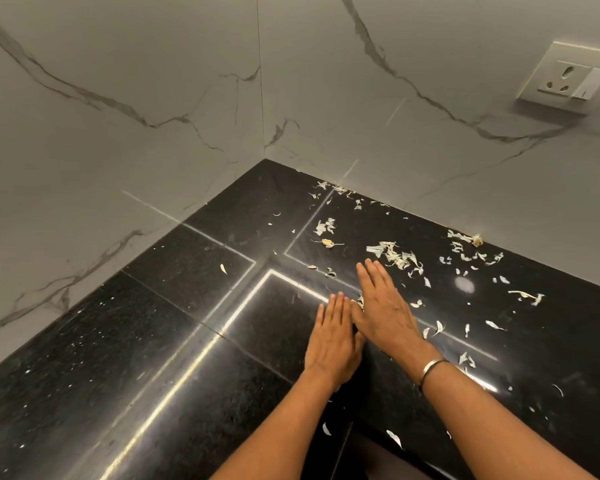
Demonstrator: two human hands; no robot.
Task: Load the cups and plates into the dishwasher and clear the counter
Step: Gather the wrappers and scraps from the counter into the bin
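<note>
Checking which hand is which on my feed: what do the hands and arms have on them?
The left hand and right hand are bare, no gloves or visible rings. No sleeves in view. A thin silvery metal bangle circles the right wrist; the left wrist has nothing.

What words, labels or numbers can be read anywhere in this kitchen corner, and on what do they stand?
No text can be read here.
On the socket no brand shows.
A small dark mark on its switch is too small to read.
The counter, the wall, the scraps and the bangle carry no writing.
</note>
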